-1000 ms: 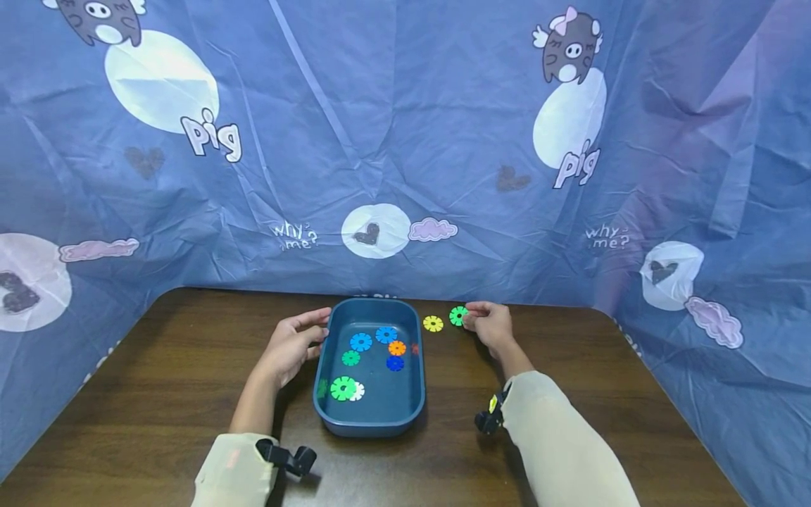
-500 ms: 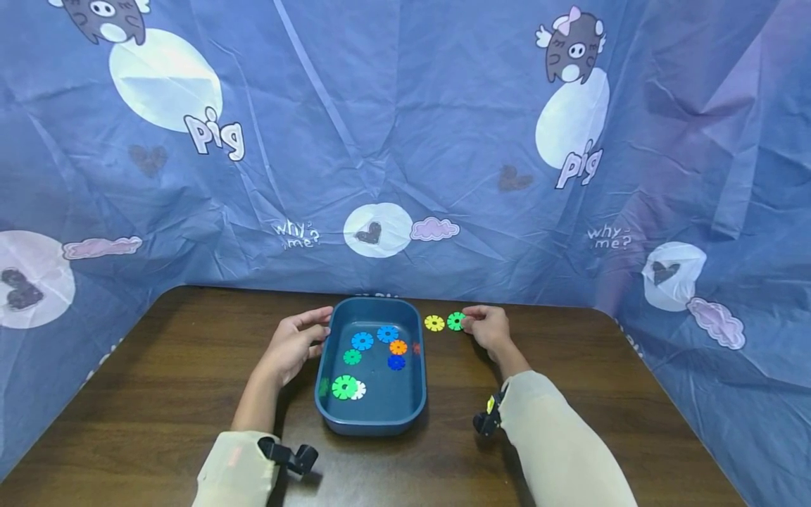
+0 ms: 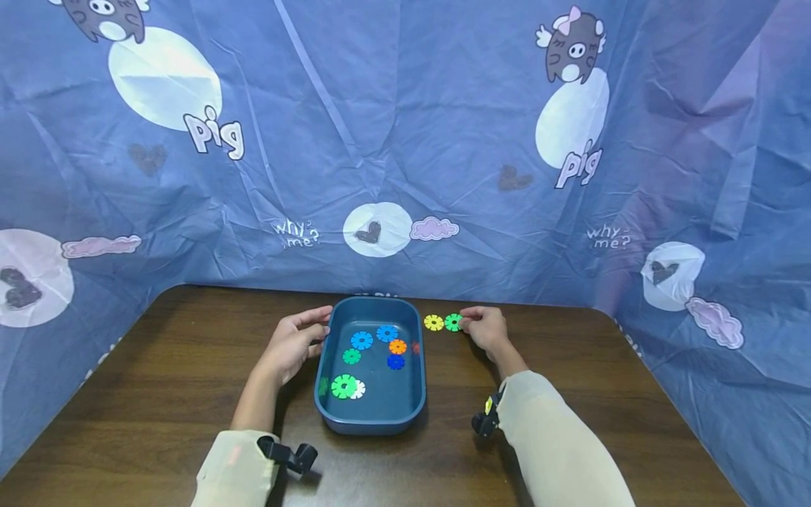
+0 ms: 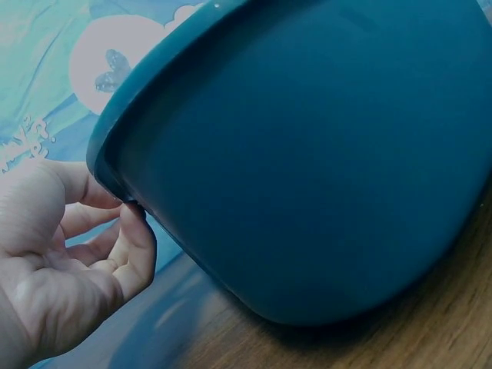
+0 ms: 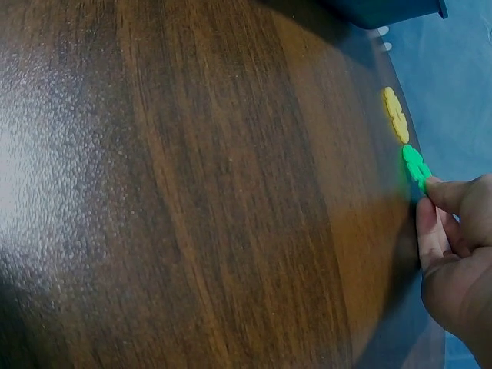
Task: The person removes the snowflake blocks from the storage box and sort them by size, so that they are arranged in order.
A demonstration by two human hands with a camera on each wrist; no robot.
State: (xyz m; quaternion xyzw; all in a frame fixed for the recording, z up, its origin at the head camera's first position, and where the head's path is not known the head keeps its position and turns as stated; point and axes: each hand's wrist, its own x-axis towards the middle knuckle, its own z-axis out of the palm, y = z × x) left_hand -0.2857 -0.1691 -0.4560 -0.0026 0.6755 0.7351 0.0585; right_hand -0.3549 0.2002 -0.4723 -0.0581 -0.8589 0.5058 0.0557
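Observation:
My right hand (image 3: 486,328) pinches the edge of a green notched plastic disc (image 3: 453,322) between thumb and fingers. Just left of that disc, a yellow disc (image 3: 434,322) lies on the table; in the right wrist view the edges of the green disc (image 5: 416,165) and yellow disc (image 5: 396,115) nearly meet. My left hand (image 3: 293,348) holds the left side of a dark blue plastic tub (image 3: 369,427), fingertips and thumb at its rim in the left wrist view. Inside the tub lie several discs: blue, green, white, and an orange one (image 3: 397,346).
The wooden table (image 3: 545,352) has its far edge close behind the tub and loose discs. A blue printed cloth (image 3: 393,169) hangs behind and along both sides. Each sleeve carries a black wrist mount, such as the left one (image 3: 288,456).
My right hand has moved left and slightly down with the green disc, bringing it up beside the yellow one. The left hand and tub keep their place.

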